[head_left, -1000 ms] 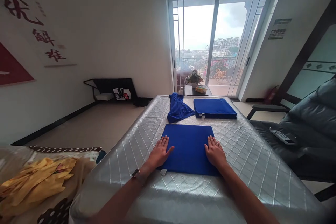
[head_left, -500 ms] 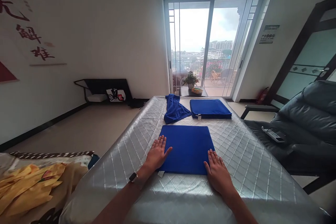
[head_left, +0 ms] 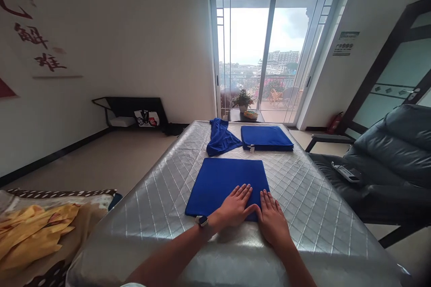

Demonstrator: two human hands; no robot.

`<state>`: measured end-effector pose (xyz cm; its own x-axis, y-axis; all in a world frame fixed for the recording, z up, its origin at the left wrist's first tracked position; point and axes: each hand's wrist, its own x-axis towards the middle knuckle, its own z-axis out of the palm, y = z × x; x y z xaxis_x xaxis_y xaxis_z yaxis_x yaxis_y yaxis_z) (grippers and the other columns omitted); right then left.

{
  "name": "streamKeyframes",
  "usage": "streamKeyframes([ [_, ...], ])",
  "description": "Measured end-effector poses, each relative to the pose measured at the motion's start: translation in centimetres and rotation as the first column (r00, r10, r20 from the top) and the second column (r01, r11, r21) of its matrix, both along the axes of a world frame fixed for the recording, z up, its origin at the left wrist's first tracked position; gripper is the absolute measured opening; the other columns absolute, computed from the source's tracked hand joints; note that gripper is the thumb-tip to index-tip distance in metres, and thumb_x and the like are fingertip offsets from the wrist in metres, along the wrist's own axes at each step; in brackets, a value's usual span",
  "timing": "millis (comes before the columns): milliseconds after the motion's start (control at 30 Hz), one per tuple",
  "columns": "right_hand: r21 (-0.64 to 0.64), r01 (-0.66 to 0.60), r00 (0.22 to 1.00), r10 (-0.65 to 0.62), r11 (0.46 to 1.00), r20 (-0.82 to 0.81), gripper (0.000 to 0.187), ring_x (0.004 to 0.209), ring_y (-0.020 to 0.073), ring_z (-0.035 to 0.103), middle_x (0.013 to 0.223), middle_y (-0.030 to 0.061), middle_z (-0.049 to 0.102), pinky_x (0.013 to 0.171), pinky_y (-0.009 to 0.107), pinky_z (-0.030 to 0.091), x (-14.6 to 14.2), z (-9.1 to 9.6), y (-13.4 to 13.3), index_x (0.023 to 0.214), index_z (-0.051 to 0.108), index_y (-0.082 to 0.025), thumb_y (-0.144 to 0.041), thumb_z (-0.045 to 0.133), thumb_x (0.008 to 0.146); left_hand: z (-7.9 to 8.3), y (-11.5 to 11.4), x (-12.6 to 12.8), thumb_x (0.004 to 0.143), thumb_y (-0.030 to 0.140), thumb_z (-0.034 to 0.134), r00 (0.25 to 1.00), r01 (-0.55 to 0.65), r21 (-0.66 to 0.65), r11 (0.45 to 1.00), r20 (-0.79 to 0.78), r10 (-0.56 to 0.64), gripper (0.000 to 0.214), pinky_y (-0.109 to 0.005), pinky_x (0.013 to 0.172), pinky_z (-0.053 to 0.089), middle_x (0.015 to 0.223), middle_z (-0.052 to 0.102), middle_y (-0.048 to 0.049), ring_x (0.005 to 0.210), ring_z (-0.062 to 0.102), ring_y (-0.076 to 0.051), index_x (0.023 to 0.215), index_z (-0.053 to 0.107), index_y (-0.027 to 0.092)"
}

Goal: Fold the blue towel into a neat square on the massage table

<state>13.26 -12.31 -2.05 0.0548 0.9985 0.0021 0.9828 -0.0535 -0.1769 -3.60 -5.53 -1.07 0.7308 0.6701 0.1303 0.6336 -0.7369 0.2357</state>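
A folded blue cloth (head_left: 215,184) lies flat in front of me on the silver quilted cover (head_left: 158,202). My left hand (head_left: 237,204) rests palm down on its lower right part, fingers stretched out, a watch on the wrist. Close beside it, my right hand (head_left: 272,215) lies flat along the cloth's right edge with fingers extended. The two thumbs meet or nearly meet. Farther back are a neat stack of folded blue cloths (head_left: 267,138) with a white tag and, left of it, a crumpled blue cloth (head_left: 220,138).
A dark leather armchair (head_left: 387,157) with a handset (head_left: 346,172) on its seat stands at the right. At lower left, yellow cloths (head_left: 37,228) lie on bedding. A small table with a potted plant (head_left: 243,100) stands behind the covered surface, before the glass doors.
My left hand has slid right across the cloth, from its left edge to beside my right hand. My right hand has stayed near the right edge. The view has shifted slightly.
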Motion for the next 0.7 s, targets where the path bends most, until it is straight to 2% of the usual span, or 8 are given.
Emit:
streamKeyframes([
  [100,0.007,0.011,1.000,-0.011,1.000,-0.001,0.065,0.153,0.0203,0.010,0.164,0.0050,0.013,0.124,0.043,0.011,-0.1,0.0,0.0,0.158,0.024,-0.012,-0.044,0.021,0.102,-0.7,0.0,-5.3,0.103,0.061,0.017,0.989,-0.138,0.011,0.990,-0.048,0.139,0.069,-0.042,0.125,0.016,0.164,0.020,-0.0038,0.152,0.016,-0.021,0.159,0.019,0.022],
  [200,-0.020,0.013,1.000,-0.012,1.000,0.013,0.065,0.153,0.0193,0.008,0.164,0.0030,0.010,0.125,0.042,0.010,-0.2,0.0,0.0,0.158,0.021,-0.012,-0.044,0.019,0.102,-1.6,-0.6,-10.9,0.102,0.063,0.020,0.942,-0.322,0.028,0.946,-0.090,0.323,0.070,-0.043,0.124,0.019,0.164,0.021,-0.0020,0.152,0.018,-0.022,0.159,0.019,0.024],
  [300,-0.030,0.012,1.000,-0.012,0.999,0.019,0.065,0.153,0.0192,0.007,0.164,0.0024,0.010,0.125,0.042,0.009,-0.2,-0.2,0.1,0.158,0.020,-0.012,-0.045,0.019,0.102,-2.3,-1.5,-14.2,0.101,0.065,0.022,0.892,-0.437,0.042,0.898,-0.105,0.439,0.072,-0.044,0.124,0.019,0.163,0.021,-0.0027,0.152,0.018,-0.023,0.158,0.021,0.022],
  [400,-0.015,0.009,0.999,-0.009,1.000,0.032,0.065,0.153,0.0191,0.008,0.164,0.0029,0.011,0.125,0.042,0.009,-0.1,-0.3,0.1,0.158,0.020,-0.012,-0.044,0.019,0.102,-2.5,-2.1,-14.8,0.099,0.067,0.022,0.871,-0.478,0.037,0.877,-0.104,0.479,0.076,-0.044,0.124,0.017,0.164,0.019,-0.0040,0.152,0.016,-0.023,0.158,0.022,0.019],
  [700,-0.033,0.017,0.998,-0.015,0.999,0.059,0.065,0.153,0.0177,0.008,0.165,0.0014,0.009,0.125,0.040,0.007,0.0,-0.4,0.1,0.159,0.017,-0.013,-0.046,0.017,0.102,-2.2,-2.4,-14.4,0.099,0.068,0.024,0.874,-0.478,0.029,0.878,-0.085,0.479,0.078,-0.045,0.125,0.016,0.164,0.017,-0.0039,0.153,0.014,-0.025,0.159,0.019,0.019],
])
